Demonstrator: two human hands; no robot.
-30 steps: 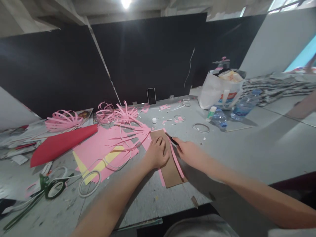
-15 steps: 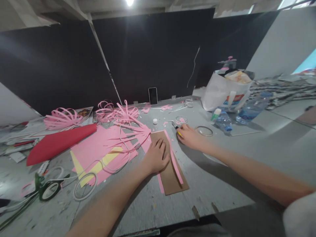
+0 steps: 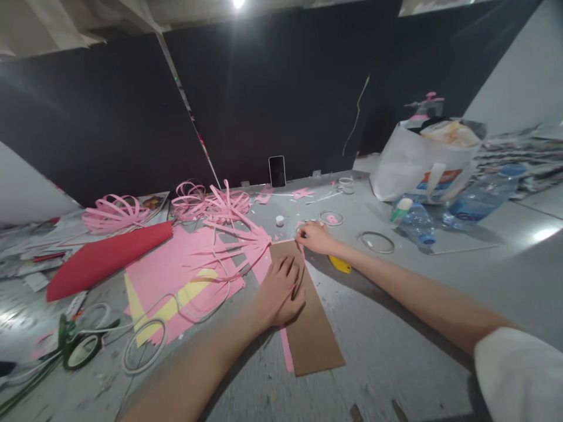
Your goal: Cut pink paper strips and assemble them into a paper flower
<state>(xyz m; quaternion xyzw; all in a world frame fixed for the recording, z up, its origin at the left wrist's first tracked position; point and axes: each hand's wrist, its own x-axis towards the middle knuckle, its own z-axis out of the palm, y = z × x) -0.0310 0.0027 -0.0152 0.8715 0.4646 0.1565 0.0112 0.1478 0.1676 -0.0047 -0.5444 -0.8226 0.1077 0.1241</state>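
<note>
My left hand (image 3: pixel 280 290) presses on a long brown cardboard strip (image 3: pixel 319 340), its fingers close together and bent. Pink paper (image 3: pixel 287 351) shows from under the cardboard's left edge. At the top right corner of the cardboard, my right hand (image 3: pixel 316 236) is closed in a pinch. The yellow end of a utility knife (image 3: pixel 339 264) sticks out below its wrist, while the knife's front is mostly hidden by the fingers. Left of the cardboard's top lies a fan of cut pink paper strips (image 3: pixel 255 241).
Pink and yellow sheets (image 3: pixel 153 258), a red paper piece (image 3: pixel 109 255), white wire (image 3: pixel 145 346) and green tape (image 3: pixel 81 351) lie left. Pink looped strips (image 3: pixel 116 214) and a phone (image 3: pixel 277 171) stand behind. A white bag (image 3: pixel 396 164) and plastic bottles (image 3: pixel 420 223) are at right.
My right hand has moved left to the cardboard's top corner. The pink strip along the cardboard's right edge no longer shows there. My left hand stays on the cardboard.
</note>
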